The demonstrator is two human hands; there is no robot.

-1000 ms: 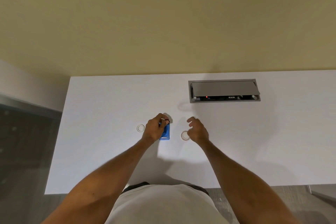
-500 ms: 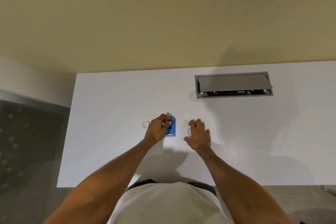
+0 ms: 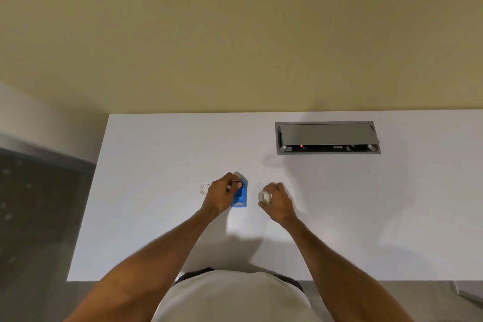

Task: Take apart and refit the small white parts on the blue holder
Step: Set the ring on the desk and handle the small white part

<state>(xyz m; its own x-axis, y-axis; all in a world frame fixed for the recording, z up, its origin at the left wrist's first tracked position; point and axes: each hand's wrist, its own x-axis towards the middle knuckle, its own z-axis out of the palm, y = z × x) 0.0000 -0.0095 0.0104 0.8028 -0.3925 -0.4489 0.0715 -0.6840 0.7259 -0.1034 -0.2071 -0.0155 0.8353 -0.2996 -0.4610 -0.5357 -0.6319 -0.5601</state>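
Two hands over white desk. My left hand: grip pinched on small dark part at top of blue holder, which lies flat mid-desk. My right hand: grip closed around white ring, just right of holder. Second white ring flat on desk, left of left hand.
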